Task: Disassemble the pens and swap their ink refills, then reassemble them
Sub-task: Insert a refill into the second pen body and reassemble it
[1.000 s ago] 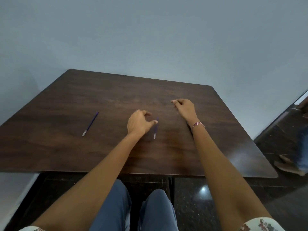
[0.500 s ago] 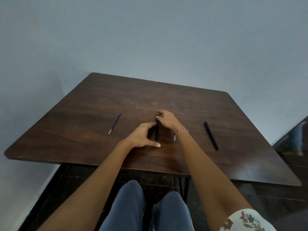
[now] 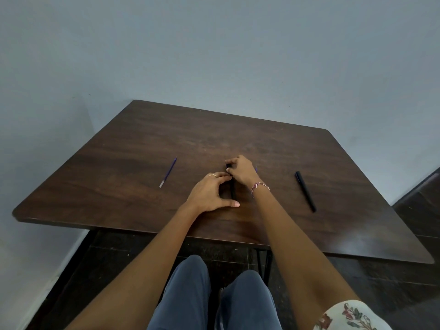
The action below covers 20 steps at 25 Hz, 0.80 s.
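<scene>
A blue refill [image 3: 168, 172] is seen on the table [image 3: 262, 144], left. Mid-table, the black pen [image 3: 232, 186] is touched by the left hand [image 3: 209, 194] — a firm grip cannot be told — and its far end is pinched by the right hand [image 3: 240, 170]. It should be twisted gently, kept flat.

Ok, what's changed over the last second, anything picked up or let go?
Both hands closed in on the middle black pen: the right hand moved left and now pinches its far end; the left hand left the middle refill it was beside and curls its fingers onto the pen, which lies on the table. Unchanged: the blue refill on the left and the other black pen on the right.
</scene>
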{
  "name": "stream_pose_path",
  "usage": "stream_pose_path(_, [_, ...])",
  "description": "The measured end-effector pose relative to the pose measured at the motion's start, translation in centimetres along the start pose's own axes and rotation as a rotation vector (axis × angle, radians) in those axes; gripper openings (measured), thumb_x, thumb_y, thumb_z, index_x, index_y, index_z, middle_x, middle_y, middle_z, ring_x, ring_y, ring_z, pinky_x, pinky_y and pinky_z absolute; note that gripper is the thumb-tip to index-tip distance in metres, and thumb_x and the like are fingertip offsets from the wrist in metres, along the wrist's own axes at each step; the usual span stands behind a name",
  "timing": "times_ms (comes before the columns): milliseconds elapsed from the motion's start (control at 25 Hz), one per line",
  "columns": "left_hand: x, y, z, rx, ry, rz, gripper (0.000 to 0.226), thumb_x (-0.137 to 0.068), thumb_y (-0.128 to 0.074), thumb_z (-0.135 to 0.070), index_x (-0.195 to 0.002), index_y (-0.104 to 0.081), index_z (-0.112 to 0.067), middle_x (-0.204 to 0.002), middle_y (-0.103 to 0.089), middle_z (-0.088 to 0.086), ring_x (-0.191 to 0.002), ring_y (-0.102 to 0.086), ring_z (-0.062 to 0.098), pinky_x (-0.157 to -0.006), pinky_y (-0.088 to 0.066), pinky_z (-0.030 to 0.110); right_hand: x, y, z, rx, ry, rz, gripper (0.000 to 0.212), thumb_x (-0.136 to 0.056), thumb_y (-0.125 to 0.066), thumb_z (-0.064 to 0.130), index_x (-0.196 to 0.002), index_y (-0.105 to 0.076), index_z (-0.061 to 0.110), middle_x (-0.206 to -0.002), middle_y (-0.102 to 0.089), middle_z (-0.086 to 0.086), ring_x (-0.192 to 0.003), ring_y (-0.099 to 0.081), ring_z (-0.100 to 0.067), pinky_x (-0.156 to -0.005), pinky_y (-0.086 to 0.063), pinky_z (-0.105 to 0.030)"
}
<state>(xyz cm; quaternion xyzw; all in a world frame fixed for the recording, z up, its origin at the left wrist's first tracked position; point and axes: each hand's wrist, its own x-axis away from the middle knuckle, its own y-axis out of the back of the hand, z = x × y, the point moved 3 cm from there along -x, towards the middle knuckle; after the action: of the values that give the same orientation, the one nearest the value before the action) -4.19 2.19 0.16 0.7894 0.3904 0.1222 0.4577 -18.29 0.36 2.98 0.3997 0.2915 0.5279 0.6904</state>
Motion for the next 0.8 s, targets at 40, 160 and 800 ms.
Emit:
stream_pose_path(40, [0.0, 0.0, 0.0, 0.004, 0.004, -0.004, 0.089, -0.066, -0.073, -0.062, -0.14, -0.044, -0.023, -0.146, -0.043, -0.005, -0.134, -0.036, 0.016, -0.103, -0.038, 0.039, 0.0, 0.0, 0.0, -0.001, -0.005, -0.012, 0.036, -0.092, -0.058, 0.012, -0.127, -0.06, 0.01, -0.132, -0.05, -0.01, -0.124, -0.049, -0.025, -0.098, -0.034, -0.023])
stream_pose_path(160, [0.2, 0.1, 0.1, 0.032, 0.004, 0.004, 0.087, -0.066, -0.075, -0.059, -0.14, -0.045, -0.024, -0.146, -0.043, -0.004, -0.135, -0.036, 0.016, -0.106, -0.036, 0.04, 0.3, 0.0, 0.1, -0.017, 0.001, -0.034, 0.034, -0.091, -0.058, 0.011, -0.125, -0.062, 0.01, -0.129, -0.052, -0.011, -0.119, -0.053, -0.025, -0.098, -0.037, -0.025])
stream_pose_path(800, [0.6, 1.3, 0.2, 0.244, -0.022, -0.139, 0.071, -0.07, -0.081, -0.034, -0.134, -0.052, -0.027, -0.153, -0.031, -0.005, -0.145, -0.013, 0.015, -0.115, -0.017, 0.039, 5.3, -2.5, 0.0, -0.895, -0.111, -0.399, 0.038, -0.093, -0.057, 0.01, -0.13, -0.054, 0.018, -0.106, -0.067, -0.006, -0.092, -0.063, -0.007, -0.082, -0.052, -0.022])
